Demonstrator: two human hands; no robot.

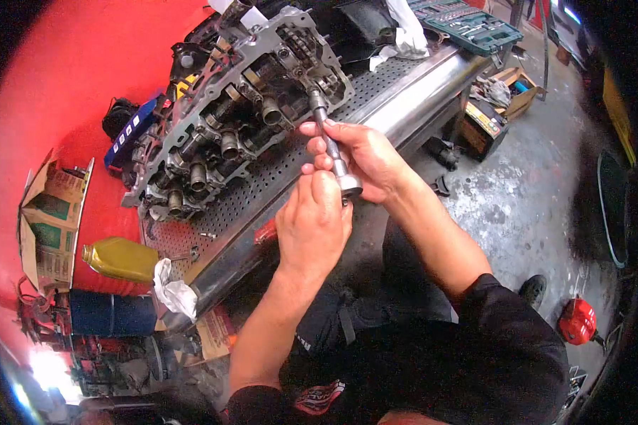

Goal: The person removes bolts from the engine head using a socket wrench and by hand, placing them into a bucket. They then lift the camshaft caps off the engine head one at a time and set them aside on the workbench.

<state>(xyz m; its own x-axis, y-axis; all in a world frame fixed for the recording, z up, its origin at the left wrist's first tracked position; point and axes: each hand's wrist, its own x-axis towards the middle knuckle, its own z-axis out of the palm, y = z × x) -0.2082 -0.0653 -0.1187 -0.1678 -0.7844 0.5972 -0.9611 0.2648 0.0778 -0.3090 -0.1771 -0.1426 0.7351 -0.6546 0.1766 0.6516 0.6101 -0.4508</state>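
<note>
Both hands gripped a slim metal shaft (334, 154) in front of the engine part (228, 134). The left hand (312, 221) was closed around its lower section, near the wide round end, while the right hand (367, 157) held it higher up, the thumb and fingers pinched about it. The shaft stood tilted, its upper end over the edge of the engine part; whether they touched could not be told. The engine part lay on the perforated bench (262, 175), with a yellow bottle (124, 259) near its lower end and an open green tool case (475, 30) farther along.
</note>
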